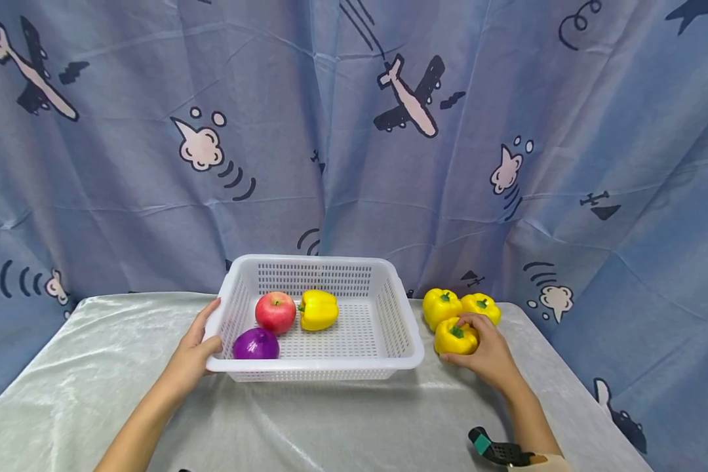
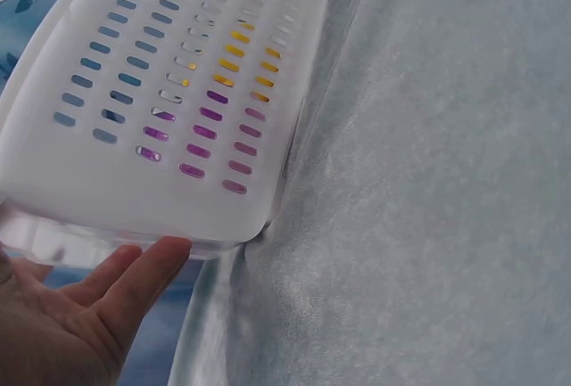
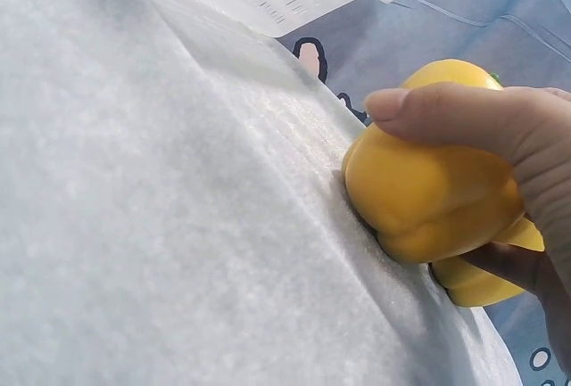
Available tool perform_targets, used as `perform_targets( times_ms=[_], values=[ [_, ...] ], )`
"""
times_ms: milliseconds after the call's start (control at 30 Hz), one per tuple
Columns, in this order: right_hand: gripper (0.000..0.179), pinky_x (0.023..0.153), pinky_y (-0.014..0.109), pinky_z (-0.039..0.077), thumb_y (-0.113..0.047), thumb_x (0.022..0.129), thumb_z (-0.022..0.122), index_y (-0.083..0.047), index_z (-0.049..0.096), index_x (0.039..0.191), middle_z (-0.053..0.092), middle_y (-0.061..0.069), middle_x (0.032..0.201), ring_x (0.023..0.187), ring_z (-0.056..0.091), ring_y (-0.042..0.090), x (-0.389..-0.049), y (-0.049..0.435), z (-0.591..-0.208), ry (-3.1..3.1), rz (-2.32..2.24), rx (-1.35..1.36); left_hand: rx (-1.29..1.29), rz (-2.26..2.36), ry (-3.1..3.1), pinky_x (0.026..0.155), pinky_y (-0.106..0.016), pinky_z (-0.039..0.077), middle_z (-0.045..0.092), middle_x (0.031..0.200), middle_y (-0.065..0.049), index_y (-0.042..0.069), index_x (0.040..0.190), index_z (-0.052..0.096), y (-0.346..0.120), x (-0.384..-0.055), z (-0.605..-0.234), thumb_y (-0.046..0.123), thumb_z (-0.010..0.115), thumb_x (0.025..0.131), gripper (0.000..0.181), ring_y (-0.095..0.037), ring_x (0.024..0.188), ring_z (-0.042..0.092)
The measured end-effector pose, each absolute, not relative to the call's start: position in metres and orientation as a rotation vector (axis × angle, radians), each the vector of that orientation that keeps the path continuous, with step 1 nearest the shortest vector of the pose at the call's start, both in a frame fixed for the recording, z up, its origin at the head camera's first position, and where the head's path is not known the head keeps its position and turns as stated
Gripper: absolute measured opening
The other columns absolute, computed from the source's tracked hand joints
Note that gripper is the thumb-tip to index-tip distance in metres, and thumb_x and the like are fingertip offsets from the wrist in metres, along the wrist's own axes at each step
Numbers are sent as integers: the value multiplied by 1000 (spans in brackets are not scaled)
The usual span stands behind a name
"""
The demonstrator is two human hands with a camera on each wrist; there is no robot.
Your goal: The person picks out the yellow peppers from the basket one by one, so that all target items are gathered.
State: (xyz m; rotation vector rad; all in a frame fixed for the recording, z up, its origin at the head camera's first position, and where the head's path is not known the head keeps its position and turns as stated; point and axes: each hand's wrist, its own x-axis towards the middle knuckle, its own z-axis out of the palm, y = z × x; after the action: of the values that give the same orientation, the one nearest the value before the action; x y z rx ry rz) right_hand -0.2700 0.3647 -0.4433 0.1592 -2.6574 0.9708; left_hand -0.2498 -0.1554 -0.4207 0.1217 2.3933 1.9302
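A white slotted plastic basket (image 1: 354, 364) stands mid-table, holding a red apple (image 1: 275, 312), a yellow bell pepper (image 1: 318, 310) and a purple onion-like round thing (image 1: 256, 344). At its left end my left hand (image 1: 191, 354) grips the rim, thumb over the edge; the left wrist view shows fingers (image 2: 147, 270) at the rim's underside. Right of the basket, my right hand (image 1: 488, 351) grips the nearest yellow bell pepper (image 1: 452, 341), thumb on one side and fingers on the other. The right wrist view shows this bell pepper (image 3: 428, 185) at the cloth.
Two more yellow bell peppers (image 1: 439, 307) stand just behind the gripped one, at the table's back right. Pale velvety cloth (image 1: 271, 426) covers the table. A blue curtain (image 1: 342, 164) with printed airplanes hangs right behind it. The right wrist wears a black band (image 1: 501, 452).
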Motion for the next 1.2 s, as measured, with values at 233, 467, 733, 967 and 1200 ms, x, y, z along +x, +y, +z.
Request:
perform_targets(
  times_ms=[233, 467, 733, 967, 1200],
  values=[
    [66, 106, 60, 42, -31, 68, 92, -5, 55, 117, 55, 19, 131, 120, 51, 38, -270, 368, -443, -2655, 967, 162, 113, 1928, 2394, 72, -32, 56, 24, 159, -29, 23, 164, 6, -155, -251, -421, -4, 39, 87, 88, -42, 128, 45],
    [65, 106, 59, 42, -30, 67, 93, -5, 56, 115, 57, 19, 130, 121, 52, 37, -268, 368, -442, -2647, 959, 171, 123, 1931, 2388, 71, -32, 56, 25, 158, -29, 22, 164, 6, -154, -251, -421, -4, 39, 87, 88, -42, 127, 46],
    [62, 105, 56, 45, -31, 71, 91, -6, 58, 116, 58, 16, 128, 121, 54, 35, -267, 367, -440, -2639, 939, 191, 109, 1941, 2385, 72, -32, 56, 26, 158, -29, 24, 164, 9, -155, -249, -420, -3, 39, 86, 88, -41, 126, 46],
    [59, 104, 43, 49, -33, 73, 90, -7, 61, 118, 61, 13, 128, 119, 57, 31, -266, 366, -433, -2646, 905, 185, 121, 1958, 2370, 73, -32, 56, 25, 158, -30, 24, 164, 8, -155, -249, -420, -3, 38, 86, 88, -42, 126, 45],
    [61, 103, 62, 47, -34, 80, 84, -5, 59, 127, 59, 17, 134, 123, 55, 37, -262, 361, -420, -2673, 968, 176, 118, 1946, 2380, 72, -32, 56, 24, 159, -31, 23, 165, 6, -155, -251, -421, -4, 39, 87, 88, -43, 128, 45]
  ],
)
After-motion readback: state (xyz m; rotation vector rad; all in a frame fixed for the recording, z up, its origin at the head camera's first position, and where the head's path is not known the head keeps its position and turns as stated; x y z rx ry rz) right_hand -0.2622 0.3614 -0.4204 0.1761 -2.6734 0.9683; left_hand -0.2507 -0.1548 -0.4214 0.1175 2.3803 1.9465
